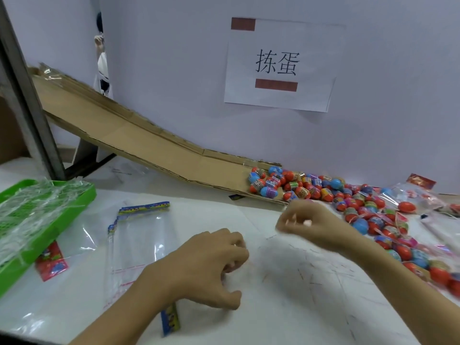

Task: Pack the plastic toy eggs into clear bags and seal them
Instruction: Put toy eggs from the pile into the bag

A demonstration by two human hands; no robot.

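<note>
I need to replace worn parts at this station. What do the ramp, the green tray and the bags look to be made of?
Ramp: brown corrugated cardboard, matte, with visible fold lines and ragged edges.
Green tray: seemingly moulded plastic, smooth with a slight sheen; loose clear film lies crumpled in it.
Bags: thin clear plastic film, glossy, catching white glints; the table shows through, and a printed strip runs along the top edge.

Even, soft indoor light is filling the frame, bright without harsh shadows; only faint shade is sitting under the left hand [211, 265]. White glare is streaking the clear bags [144, 235] at centre left and the plastic over the green tray [74, 195]. The right hand [306, 222] is smearing with motion blur. Wide-angle distortion is bending the metal post [27, 100] at the upper left, and overall detail is looking soft.
</note>
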